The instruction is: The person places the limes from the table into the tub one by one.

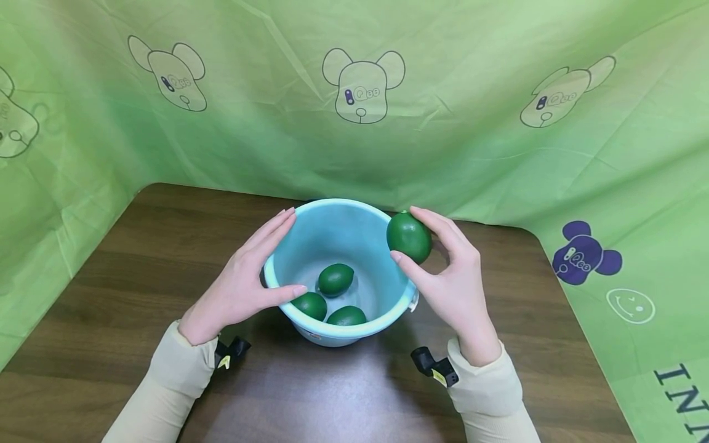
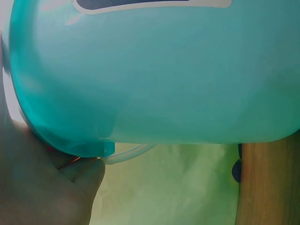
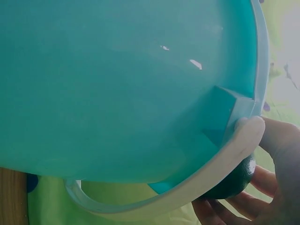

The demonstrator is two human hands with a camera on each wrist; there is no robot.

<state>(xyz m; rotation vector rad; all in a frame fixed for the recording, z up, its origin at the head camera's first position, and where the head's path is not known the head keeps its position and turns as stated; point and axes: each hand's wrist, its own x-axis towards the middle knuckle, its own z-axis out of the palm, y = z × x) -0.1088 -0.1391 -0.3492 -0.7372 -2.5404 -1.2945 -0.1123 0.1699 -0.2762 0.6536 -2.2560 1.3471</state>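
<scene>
A light blue bucket (image 1: 332, 335) stands on the table. My left hand (image 1: 244, 283) grips its left rim, thumb reaching over the front edge and fingers along the far-left side. In the left wrist view, those fingers (image 2: 91, 176) lie against the rim beside one end of the handle. My right hand (image 1: 451, 264) holds a dark green lime (image 1: 408, 237) between thumb and fingers at the bucket's right rim. From the right wrist, that lime (image 3: 234, 180) shows partly behind the pale handle (image 3: 187, 190). Inside the bucket lie three more limes (image 1: 335, 280), the front two partly covered by thumb or rim.
The bucket is on a dark brown wooden table (image 1: 127, 295). A green curtain (image 1: 266, 141) printed with cartoon heads hangs behind the table and along both sides. Black camera mounts (image 1: 434, 366) are strapped at both wrists.
</scene>
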